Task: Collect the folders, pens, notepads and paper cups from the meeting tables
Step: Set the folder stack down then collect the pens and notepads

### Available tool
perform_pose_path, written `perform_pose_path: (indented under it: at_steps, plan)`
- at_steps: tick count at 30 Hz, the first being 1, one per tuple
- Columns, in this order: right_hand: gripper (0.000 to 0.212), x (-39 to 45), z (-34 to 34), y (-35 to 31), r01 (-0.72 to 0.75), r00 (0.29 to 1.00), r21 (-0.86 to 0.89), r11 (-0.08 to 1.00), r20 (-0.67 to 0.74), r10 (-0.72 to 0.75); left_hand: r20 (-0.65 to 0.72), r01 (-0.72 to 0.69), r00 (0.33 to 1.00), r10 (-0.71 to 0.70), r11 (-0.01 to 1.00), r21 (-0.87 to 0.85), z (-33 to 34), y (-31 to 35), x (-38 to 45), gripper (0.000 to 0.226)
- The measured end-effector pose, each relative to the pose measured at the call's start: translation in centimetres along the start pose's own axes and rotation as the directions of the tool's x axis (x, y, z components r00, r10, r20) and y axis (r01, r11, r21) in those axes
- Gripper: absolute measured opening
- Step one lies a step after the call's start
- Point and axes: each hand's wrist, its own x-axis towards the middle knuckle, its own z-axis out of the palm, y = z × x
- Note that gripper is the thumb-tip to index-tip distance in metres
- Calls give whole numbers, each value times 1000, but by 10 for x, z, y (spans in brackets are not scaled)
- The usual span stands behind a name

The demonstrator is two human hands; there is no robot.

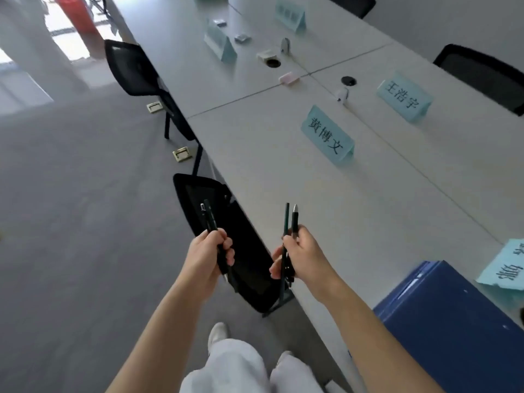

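My left hand [208, 258] grips two dark pens [209, 222] that point up and away, over a black chair beside the table. My right hand [300, 255] holds a black pen and a thin dark green pencil [290, 222] at the near edge of the long white meeting table [283, 194]. A blue folder [453, 321] lies on the table at the lower right, to the right of my right forearm.
Teal name cards [327, 136] stand along the table. Small erasers or clips [289, 78] and cable holes [273, 63] lie further up. Black chairs [133, 72] line both sides. Grey carpet with floor sockets [183, 154] spreads to the left. A red cylinder [76, 15] stands far back.
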Motion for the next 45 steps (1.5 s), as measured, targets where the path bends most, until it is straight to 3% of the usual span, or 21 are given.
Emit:
perform_pose_path:
  at_steps: [7, 16, 24, 34, 38, 41, 45]
  plan:
    - [14, 62, 159, -24, 67, 995, -140, 988, 87, -55, -152, -76, 985, 85, 995, 61, -149, 56, 32, 23]
    - [17, 138, 276, -51, -16, 999, -117, 993, 41, 21, -217, -112, 967, 129, 990, 91, -269, 164, 105, 22]
    - [18, 229, 301, -104, -15, 1000, 45, 999, -20, 16, -64, -70, 995, 81, 986, 152, -242, 235, 204, 21]
    - [25, 370, 276, -206, 87, 986, -20, 996, -143, -89, 10, -28, 1000, 27, 975, 220, -190, 347, 342, 18]
    - [13, 424, 278, -244, 65, 976, 9, 998, -211, -62, 32, -8, 999, 0, 966, 260, -174, 387, 401, 17]
    - [18, 460, 281, -263, -12, 939, -13, 1000, -344, 7, 46, 7, 999, -24, 945, 327, -166, 413, 440, 15]
    - [19, 510, 287, -293, -10, 908, 127, 992, -415, 62, 68, 17, 996, -49, 913, 407, -154, 454, 502, 13]
